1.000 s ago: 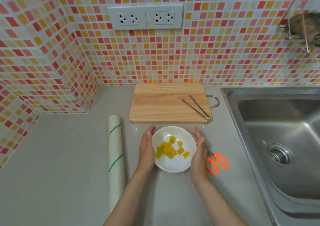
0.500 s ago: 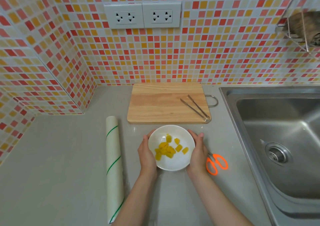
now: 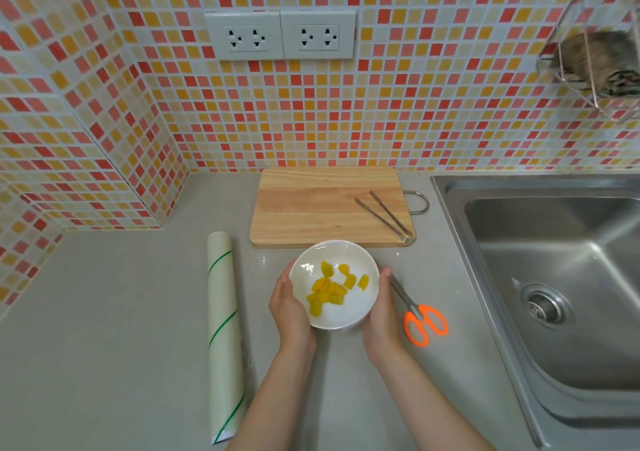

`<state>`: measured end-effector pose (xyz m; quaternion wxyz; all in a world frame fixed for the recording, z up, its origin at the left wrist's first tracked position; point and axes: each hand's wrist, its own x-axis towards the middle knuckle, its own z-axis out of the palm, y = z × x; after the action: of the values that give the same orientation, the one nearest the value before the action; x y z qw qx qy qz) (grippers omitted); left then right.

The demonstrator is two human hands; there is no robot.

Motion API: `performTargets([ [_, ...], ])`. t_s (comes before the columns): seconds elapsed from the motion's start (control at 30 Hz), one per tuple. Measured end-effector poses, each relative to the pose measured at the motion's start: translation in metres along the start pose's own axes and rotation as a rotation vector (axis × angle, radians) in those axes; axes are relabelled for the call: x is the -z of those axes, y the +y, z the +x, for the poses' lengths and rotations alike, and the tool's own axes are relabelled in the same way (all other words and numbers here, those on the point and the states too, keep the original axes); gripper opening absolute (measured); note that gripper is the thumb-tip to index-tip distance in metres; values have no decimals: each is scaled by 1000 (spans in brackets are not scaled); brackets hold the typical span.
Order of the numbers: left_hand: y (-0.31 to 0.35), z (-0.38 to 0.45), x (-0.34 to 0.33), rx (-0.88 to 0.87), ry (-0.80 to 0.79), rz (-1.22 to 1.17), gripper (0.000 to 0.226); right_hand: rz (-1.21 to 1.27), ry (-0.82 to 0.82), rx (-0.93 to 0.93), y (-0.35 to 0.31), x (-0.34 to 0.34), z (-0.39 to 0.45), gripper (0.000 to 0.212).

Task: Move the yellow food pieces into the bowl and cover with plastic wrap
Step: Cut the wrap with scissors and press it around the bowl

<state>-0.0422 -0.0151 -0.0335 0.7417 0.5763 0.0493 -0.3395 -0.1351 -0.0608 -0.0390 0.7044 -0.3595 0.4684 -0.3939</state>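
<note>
A white bowl (image 3: pixel 349 313) sits on the grey counter in front of the cutting board, with several yellow food pieces (image 3: pixel 329 293) in it. A glossy sheen on the bowl and faint wrinkles on the counter beside it suggest clear film over it. My left hand (image 3: pixel 290 308) cups the bowl's left side and my right hand (image 3: pixel 381 310) cups its right side. Their fingers curl round the bowl's lower edge and are mostly hidden under it. The plastic wrap roll (image 3: pixel 223 329) lies lengthwise to the left of my left arm.
A wooden cutting board (image 3: pixel 311 208) lies behind the bowl with metal tongs (image 3: pixel 384 215) on its right part. Orange-handled scissors (image 3: pixel 424 322) lie just right of my right hand. A steel sink (image 3: pixel 554 260) fills the right side. Tiled walls stand behind and at left.
My hands went from lying flat beside the bowl to closing in and curling round its sides. The bowl stays in about the same place.
</note>
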Motion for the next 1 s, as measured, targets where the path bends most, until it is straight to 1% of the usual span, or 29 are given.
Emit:
performTargets([
  [0.1, 0, -7, 1, -47, 43, -1, 28, 63, 20, 50, 2, -8, 2, 54],
  [0.23, 2, -8, 4, -114, 72, -9, 30, 23, 24, 102, 1, -11, 6, 55],
  [0.37, 4, -8, 2, -161, 34, 18, 31, -79, 36, 190, -2, -1, 9, 48],
  [0.43, 3, -10, 0, -190, 7, 53, 33, -133, 20, 257, -6, 1, 10, 50],
  [0.5, 2, -12, -2, -202, -14, 81, 32, -141, -5, 288, -11, 0, 11, 45],
  [0.63, 1, -13, -1, -204, -64, 114, 31, -124, -31, 294, -13, 0, 14, 41],
  [0.8, -3, -12, 6, -179, -105, 112, 34, -130, -40, 240, -11, 0, 14, 36],
  [1.0, -2, -6, 15, -179, -125, 167, 33, -89, -68, 186, -15, 1, 18, 37],
])
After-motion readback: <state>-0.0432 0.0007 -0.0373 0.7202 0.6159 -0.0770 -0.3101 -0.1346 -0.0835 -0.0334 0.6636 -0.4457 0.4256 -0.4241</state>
